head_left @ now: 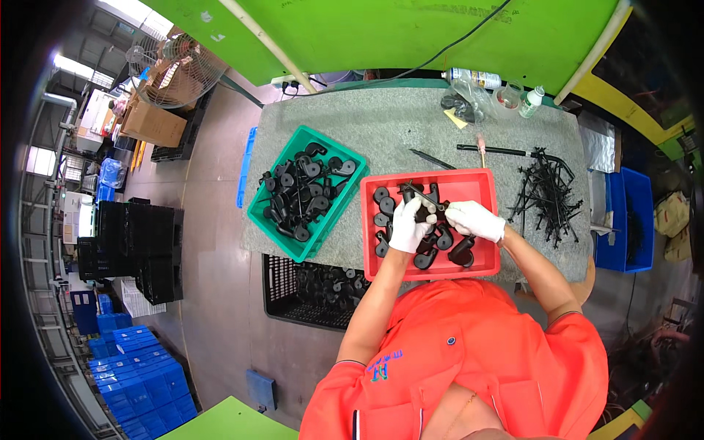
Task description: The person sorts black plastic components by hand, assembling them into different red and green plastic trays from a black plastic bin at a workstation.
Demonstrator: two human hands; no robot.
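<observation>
Both my hands wear white gloves and work above a red tray (494, 192). My left hand (408, 224) is closed round a black plastic part (422, 213), one with a stubby shape. My right hand (475, 219) meets it from the right, fingers pinched together; what they hold, if anything, is too small to tell. A thin, greyish strip (421, 195) shows by the left fingertips, and I cannot tell which hand has it. Under the hands the tray holds several black parts (461, 251) with round ends.
A green bin (302, 136) of similar black parts stands on the grey-covered table (330, 114). Thin black plastic sprues (548, 196) lie heaped at the right. A black crate (279, 297) with more parts sits below. A spray can (475, 77) and small bottle (532, 102) stand at the back.
</observation>
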